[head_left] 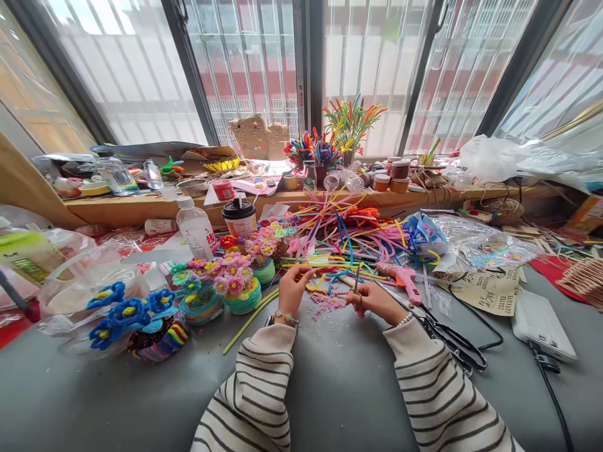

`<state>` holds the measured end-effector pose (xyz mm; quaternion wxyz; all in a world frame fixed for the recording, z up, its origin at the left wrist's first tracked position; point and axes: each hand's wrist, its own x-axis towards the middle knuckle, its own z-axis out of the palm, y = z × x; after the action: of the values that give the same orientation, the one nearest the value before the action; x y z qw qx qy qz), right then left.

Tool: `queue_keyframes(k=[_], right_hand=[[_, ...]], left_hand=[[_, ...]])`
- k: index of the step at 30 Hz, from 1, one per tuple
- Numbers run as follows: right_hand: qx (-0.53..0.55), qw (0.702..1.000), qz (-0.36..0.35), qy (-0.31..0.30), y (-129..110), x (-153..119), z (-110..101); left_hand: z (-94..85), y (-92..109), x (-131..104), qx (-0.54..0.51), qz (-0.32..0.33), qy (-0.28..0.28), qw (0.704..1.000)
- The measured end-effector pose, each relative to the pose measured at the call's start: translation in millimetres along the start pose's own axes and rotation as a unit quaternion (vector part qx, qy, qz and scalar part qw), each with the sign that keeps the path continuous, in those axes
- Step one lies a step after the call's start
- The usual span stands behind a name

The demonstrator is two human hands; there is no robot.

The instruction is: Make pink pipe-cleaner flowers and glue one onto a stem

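My right hand (377, 302) grips a small pair of scissors (357, 279), with the blades pointing up and away from me. To its left, my left hand (293, 290) has thumb and fingertips pinched together. Whatever it holds, if anything, is too small to make out. Between and below the hands lies a scatter of pink fuzzy clippings (327, 306) on the grey table (339, 389). Just beyond the hands spreads a tangle of coloured pipe cleaners (339, 232). A pink glue gun (402, 279) rests beyond my right hand.
Pots of pipe-cleaner flowers (233, 279) stand at left, with a blue bunch (129, 317) nearest me. Behind them are a plastic bottle (194, 227) and a lidded cup (239, 218). Black-handled scissors (459, 345), a white power bank (541, 324) and its cable lie at right.
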<state>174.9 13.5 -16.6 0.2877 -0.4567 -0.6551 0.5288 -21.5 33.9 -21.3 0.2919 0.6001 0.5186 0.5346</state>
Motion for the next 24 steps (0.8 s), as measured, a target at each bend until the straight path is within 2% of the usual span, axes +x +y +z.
queue_keyframes(k=[6, 12, 17, 19, 24], right_hand=[[0.002, 0.999, -0.01, 0.052, 0, 1, -3], [-0.051, 0.993, -0.033, 0.102, 5, 3, -4], [-0.096, 0.992, -0.045, 0.063, 4, 3, 2], [-0.112, 0.991, -0.049, 0.049, 3, 3, 5], [-0.123, 0.991, -0.046, 0.0, 0, 1, 13]], left_hand=[[-0.8, -1, -2, 0.021, 0.025, -0.001, 0.999], [0.1, 2, -5, 0.061, 0.029, -0.007, 0.998], [4.0, 4, -16, 0.109, 0.036, -0.044, 0.992], [4.7, 5, -21, 0.173, 0.034, -0.064, 0.982], [4.3, 2, -25, 0.193, 0.028, -0.09, 0.977]])
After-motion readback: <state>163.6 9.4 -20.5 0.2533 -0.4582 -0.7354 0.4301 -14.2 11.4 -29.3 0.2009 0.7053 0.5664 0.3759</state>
